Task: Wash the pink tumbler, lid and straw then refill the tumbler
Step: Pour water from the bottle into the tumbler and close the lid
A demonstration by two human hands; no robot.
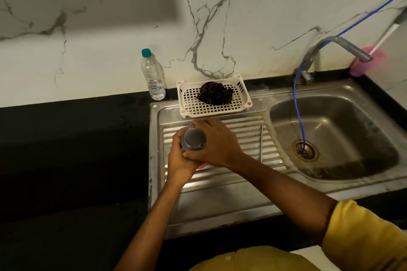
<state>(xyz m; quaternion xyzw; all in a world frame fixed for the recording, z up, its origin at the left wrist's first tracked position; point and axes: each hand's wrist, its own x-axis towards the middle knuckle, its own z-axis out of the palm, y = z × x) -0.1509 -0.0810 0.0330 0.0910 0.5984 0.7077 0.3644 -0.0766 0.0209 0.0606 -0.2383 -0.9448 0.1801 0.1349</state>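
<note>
The pink tumbler stands on the ribbed steel drainboard, and only a sliver of its pink body shows under my hands. Its greyish translucent lid faces up at me. My left hand wraps round the tumbler's body from the left. My right hand curls over the lid's rim from the right. No straw is visible.
A clear water bottle with a teal cap stands by the wall. A white plastic basket holds a dark cloth. The sink basin lies at right under the tap, with a blue hose running into the drain.
</note>
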